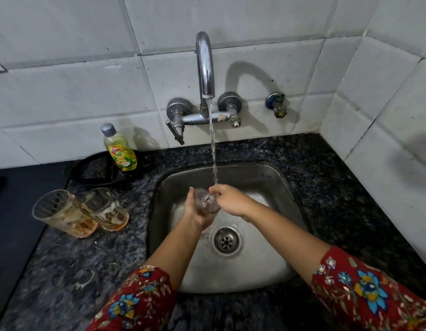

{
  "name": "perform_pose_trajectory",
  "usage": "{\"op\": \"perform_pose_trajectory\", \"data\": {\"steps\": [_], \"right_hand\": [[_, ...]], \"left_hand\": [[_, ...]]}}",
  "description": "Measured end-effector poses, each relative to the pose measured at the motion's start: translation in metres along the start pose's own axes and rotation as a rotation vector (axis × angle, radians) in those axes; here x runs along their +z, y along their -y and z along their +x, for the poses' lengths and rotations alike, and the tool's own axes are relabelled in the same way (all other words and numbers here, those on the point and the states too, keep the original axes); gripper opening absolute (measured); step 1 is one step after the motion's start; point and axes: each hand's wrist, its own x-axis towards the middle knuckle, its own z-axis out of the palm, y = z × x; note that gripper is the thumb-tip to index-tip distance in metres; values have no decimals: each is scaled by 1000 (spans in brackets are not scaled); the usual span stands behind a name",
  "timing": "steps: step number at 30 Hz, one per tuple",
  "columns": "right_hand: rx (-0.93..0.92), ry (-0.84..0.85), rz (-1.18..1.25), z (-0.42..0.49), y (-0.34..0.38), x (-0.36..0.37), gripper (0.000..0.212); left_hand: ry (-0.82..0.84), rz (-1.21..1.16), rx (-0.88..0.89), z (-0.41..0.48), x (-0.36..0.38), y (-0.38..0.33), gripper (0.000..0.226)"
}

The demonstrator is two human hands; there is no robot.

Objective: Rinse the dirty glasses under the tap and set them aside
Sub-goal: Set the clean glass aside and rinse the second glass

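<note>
Nearest us we log red floral sleeves (135,299) reaching over the steel sink (286,185), with the drain (226,240) below the forearms. Beyond it, the left hand (195,212) cups a small clear glass (206,201) from beneath, fingers wrapped round it. The right hand (231,199) grasps the same glass from above. We note the glass tilted over the basin, with the water stream (213,149) landing at the right fingertips. On the speckled surface (326,187) left of the sink, a ribbed glass (64,212) and a second glass (109,209) stand touching, both with orange residue. Farther back we see a yellow soap bottle (120,149), then the wall tap (205,65).
</note>
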Motion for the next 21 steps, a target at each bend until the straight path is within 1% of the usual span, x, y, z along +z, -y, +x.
{"op": "perform_pose_trajectory", "data": {"steps": [5,9,12,14,16,17,19,20,21], "right_hand": [[-94,-84,-111,-9,8,-13,56],[-137,-129,-183,-14,7,-18,55],[-149,-139,-173,-17,5,-20,54],[-149,-138,-129,-18,4,-21,55],[-148,-125,-84,-19,3,-23,56],[-143,-105,-82,-20,3,-22,60],[-79,-49,-148,-22,2,-19,76],[-42,-46,-235,-23,2,-15,83],[-16,-87,-348,-22,0,-9,85]], "left_hand": [[67,28,19,-11,24,-6,65],[127,99,33,-18,29,-8,62],[185,140,32,-19,26,-10,63],[201,152,13,-19,24,-11,64],[207,151,36,-15,20,-12,66],[212,190,37,-13,19,-13,67],[217,241,70,-12,18,-12,64],[217,252,118,-6,18,-10,57],[174,277,175,-6,19,-7,47]]}}
